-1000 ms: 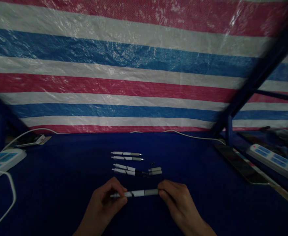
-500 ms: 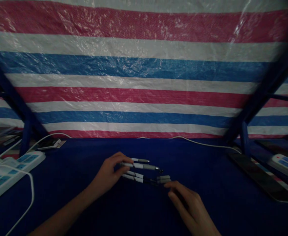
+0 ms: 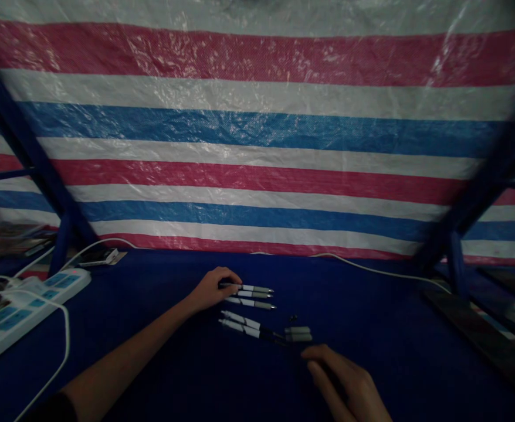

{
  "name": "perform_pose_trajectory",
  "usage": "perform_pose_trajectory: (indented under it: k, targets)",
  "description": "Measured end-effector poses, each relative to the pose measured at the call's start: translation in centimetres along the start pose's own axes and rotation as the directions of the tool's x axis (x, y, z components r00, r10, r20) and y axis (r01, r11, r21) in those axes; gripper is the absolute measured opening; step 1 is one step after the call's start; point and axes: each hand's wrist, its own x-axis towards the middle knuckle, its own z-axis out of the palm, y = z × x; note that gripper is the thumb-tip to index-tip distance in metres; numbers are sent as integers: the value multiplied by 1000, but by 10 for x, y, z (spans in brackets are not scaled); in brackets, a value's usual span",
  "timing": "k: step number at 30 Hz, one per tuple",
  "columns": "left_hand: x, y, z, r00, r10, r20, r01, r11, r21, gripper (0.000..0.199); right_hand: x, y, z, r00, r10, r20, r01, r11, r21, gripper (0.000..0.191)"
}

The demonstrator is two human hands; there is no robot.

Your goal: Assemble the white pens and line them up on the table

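My left hand [image 3: 216,288] is closed, thumb and fingers pinching the rear end of a white pen with a grey grip [image 3: 257,289]. Right beside that pen lie a second grey-gripped pen [image 3: 257,295] and a third [image 3: 252,303], roughly parallel. Nearer to me are two white pen barrels [image 3: 242,328] with dark thin front parts [image 3: 271,336]. To their right sit two loose grey grips [image 3: 298,337] and a tiny black piece [image 3: 293,318]. My right hand [image 3: 345,378] hovers near the loose grips, thumb and forefinger slightly apart, with nothing visible between them.
A white power strip [image 3: 33,310] with cables lies at the left. A dark flat device [image 3: 477,334] rests at the right. Blue frame posts [image 3: 473,193] stand on both sides, before a striped plastic sheet [image 3: 257,176]. A white cable [image 3: 372,269] runs along the back edge.
My left hand has moved the held pen away from me, over to the other grey-gripped pens. My right hand has drawn slightly back from the loose grips. The view has shifted a little.
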Motion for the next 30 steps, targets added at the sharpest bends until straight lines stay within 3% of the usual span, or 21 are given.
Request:
perform_pose_trajectory:
  k: [4,7,9,11,14,20,30]
  targets:
    - [-10,10,-4,999,10,-40,-9,999,32,17,1,8,0,999,18,42,-18,1000,-21,18]
    - [-37,25,-3,997,16,-71,-11,998,63,21,0,16,0,1000,19,9,-18,995,-97,18]
    - [-61,35,0,999,41,-23,-39,996,80,26,1,22,2,999,33,-2,-33,989,-144,20]
    - [-82,42,4,996,82,46,-90,975,203,34,2,27,4,1000,31,-5,-31,984,-177,25]
    - [-99,44,11,995,94,40,-102,935,340,39,3,33,8,1000,-2,6,3,980,-198,32]
    - [-95,34,18,990,137,20,-135,932,335,25,6,36,11,1000,-21,4,21,982,-190,35]
    - [-97,33,19,996,90,-4,-89,993,80,24,13,27,14,997,54,55,-41,975,-219,30]
